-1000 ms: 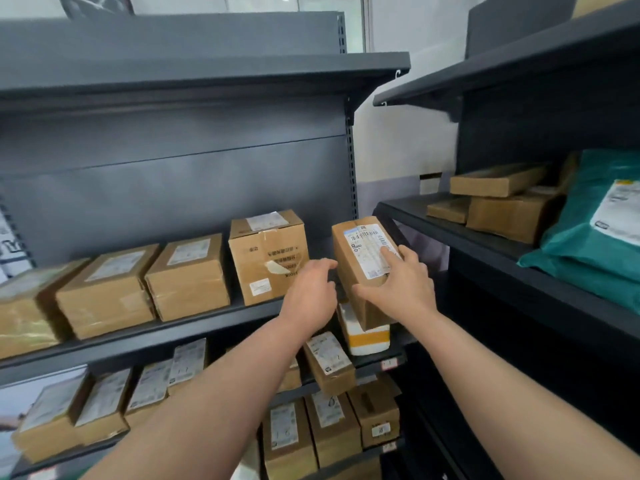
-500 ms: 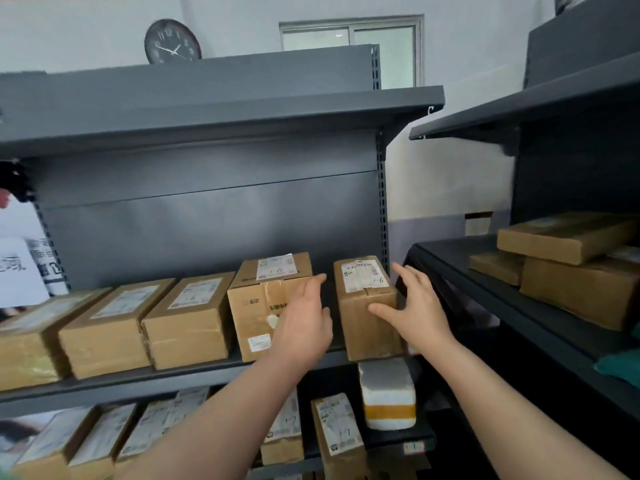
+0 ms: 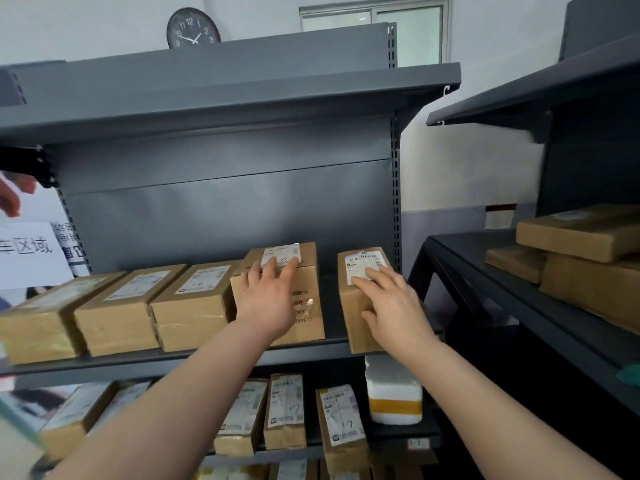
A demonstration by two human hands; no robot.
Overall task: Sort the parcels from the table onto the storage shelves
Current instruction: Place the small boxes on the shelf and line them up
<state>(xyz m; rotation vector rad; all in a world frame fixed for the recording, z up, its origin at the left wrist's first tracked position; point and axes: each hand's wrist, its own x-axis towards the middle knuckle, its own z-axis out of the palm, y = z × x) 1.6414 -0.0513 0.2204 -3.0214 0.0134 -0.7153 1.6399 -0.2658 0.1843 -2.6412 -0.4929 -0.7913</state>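
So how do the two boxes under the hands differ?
The wide box under the left hand has print on its front; the narrow box under the right hand is plain-fronted. The wide box sits against the row; the narrow box stands apart at the shelf end. Both are brown cardboard with white top labels.

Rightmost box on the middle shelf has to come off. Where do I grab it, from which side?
I'd grip the rightmost box by its two long sides, coming from the front: its narrow end faces you, and a gap to the neighbouring box leaves finger room.
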